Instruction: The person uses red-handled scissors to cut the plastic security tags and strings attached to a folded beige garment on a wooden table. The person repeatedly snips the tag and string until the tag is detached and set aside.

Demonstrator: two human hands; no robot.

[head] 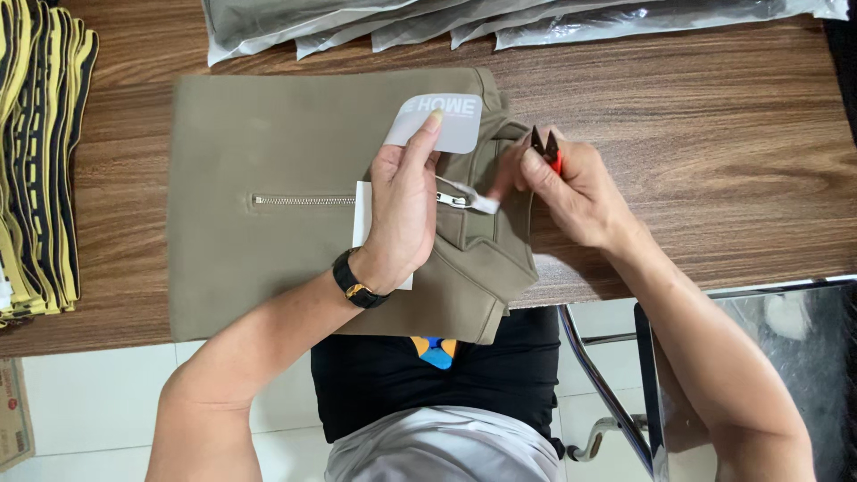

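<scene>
An olive-green garment [259, 134] with a metal zipper [302, 200] lies flat on the wooden table [696, 134]. My left hand [402, 210] rests on it and pinches a grey card tag [437, 120] between thumb and fingers; a white card [361, 214] shows under the palm. My right hand [571, 192] holds small thread snips [546, 147] with a red handle, while its fingertips touch a white tag [478, 202] at the zipper pull, beside the garment's folded right part.
A stack of yellow-and-black bands [36, 161] lies at the table's left edge. Bagged garments in clear plastic [500, 22] line the far edge. A metal chair frame [607, 384] and a cardboard box [13, 411] stand on the tiled floor below.
</scene>
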